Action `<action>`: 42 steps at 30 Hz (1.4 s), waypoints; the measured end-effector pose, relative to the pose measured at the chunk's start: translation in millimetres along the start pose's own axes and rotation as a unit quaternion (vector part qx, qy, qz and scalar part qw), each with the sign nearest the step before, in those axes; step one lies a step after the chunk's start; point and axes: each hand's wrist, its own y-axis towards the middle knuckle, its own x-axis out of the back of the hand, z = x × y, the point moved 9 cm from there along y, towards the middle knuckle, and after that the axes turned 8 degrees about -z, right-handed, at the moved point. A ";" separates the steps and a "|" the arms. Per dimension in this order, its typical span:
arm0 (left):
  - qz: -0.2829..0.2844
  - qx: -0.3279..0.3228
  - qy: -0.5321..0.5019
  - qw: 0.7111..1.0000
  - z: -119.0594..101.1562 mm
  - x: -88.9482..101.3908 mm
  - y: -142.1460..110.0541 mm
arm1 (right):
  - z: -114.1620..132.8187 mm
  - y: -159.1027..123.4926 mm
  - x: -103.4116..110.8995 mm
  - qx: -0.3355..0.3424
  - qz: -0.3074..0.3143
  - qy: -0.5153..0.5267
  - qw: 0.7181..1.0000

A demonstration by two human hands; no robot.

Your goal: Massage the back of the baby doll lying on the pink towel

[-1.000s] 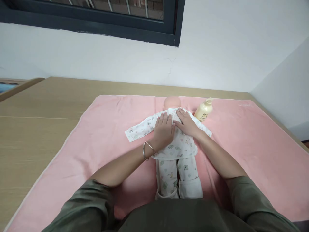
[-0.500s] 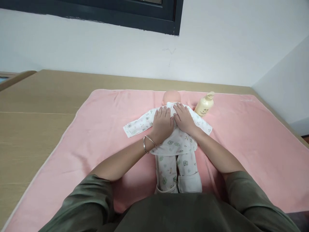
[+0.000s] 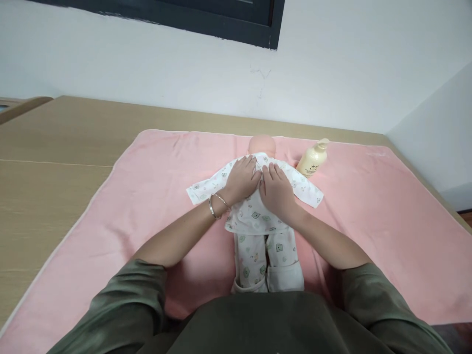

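Observation:
A baby doll in a white printed top and trousers lies with its head away from me, the back of the head seemingly upward. My left hand rests flat on the left part of its upper back, fingers stretched out; a bracelet circles that wrist. Beside it, my right hand lies flat on the right part of the back, a little nearer to me, fingers extended. The hands nearly touch at the middle. Both sleeves of the top spread outward.
Underneath the doll is a pink blanket on a wooden surface. A cream pump bottle leans or lies at the right of the doll's head. Beyond stands a white wall with a dark frame.
My left hand has slid up toward the doll's left shoulder, and my right hand has come down the back toward me. The view has tilted slightly.

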 end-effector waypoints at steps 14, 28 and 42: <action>0.027 0.031 -0.050 0.998 -2.2 -7.1 -6.2 | -1.9 9.8 0.1 0.021 0.101 -0.044 0.994; -0.097 0.118 -0.211 0.966 22.2 -6.5 -15.6 | -8.1 24.6 3.7 0.015 0.071 0.053 0.996; -0.116 0.093 -0.197 0.969 21.1 -4.4 -15.4 | -13.7 22.0 9.6 0.011 -0.024 0.089 0.996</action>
